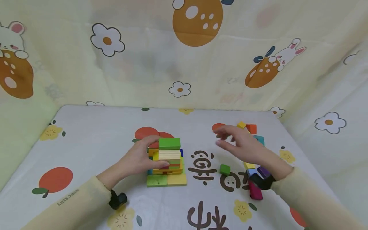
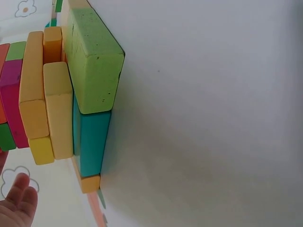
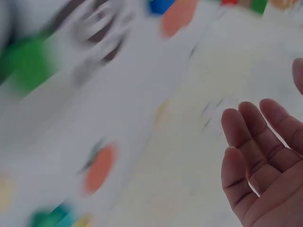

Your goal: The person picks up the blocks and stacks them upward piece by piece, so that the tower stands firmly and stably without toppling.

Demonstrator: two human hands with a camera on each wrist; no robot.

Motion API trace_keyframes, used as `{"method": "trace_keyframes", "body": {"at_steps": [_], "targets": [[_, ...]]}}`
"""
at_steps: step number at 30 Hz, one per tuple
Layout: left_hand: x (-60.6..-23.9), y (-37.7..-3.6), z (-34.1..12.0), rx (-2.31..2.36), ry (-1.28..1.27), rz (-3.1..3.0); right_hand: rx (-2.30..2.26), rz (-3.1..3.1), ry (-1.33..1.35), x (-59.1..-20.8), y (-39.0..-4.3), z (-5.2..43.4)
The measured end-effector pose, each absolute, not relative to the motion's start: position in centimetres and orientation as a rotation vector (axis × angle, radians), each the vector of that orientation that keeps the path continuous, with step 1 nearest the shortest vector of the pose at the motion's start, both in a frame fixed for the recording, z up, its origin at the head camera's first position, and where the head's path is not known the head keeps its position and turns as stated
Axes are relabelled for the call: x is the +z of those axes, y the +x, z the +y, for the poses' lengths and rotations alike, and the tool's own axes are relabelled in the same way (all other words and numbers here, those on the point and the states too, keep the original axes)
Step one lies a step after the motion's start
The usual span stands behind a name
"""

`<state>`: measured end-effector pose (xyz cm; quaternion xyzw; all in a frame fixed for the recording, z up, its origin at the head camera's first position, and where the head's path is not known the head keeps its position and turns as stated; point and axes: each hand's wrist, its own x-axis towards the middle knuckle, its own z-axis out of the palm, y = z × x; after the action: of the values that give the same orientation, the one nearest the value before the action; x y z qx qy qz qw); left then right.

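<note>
A tower of coloured wooden blocks (image 1: 168,161) stands mid-table, with a green block (image 1: 169,143) on top and green and yellow blocks at its base. My left hand (image 1: 145,156) grips the tower from its left side, fingers over the upper blocks and thumb at the front. The left wrist view shows the tower sideways: a green block (image 2: 92,61), a teal block (image 2: 92,142), yellow ones beside them, and a fingertip (image 2: 19,198) at the lower left. My right hand (image 1: 227,139) hovers open to the right of the tower, holding nothing. The right wrist view is blurred; the fingers (image 3: 255,161) are spread.
Loose blocks lie at the right: a green cube (image 1: 225,169), an orange (image 1: 251,128), a yellow (image 1: 241,125), a teal (image 1: 259,139), a purple (image 1: 264,172) and a magenta one (image 1: 255,191). A printed cloth (image 1: 86,140) covers the table. Patterned curtains (image 1: 143,64) enclose the back and sides.
</note>
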<state>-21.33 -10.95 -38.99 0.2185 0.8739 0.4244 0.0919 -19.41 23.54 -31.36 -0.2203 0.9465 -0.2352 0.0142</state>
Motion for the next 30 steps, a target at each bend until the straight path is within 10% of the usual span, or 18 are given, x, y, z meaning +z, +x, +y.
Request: {"method": "trace_keyframes", "body": {"at_steps": [12,30], "targets": [[-38.8,-21.1,-10.8,1.210,0.623,2.630,-0.473,2.926,0.024,-37.8,-14.4,37.7],[-38.7,-21.1,-10.8,1.220,0.650,2.635,-0.421,2.743,0.262,-39.9,-13.0,41.3]]}}
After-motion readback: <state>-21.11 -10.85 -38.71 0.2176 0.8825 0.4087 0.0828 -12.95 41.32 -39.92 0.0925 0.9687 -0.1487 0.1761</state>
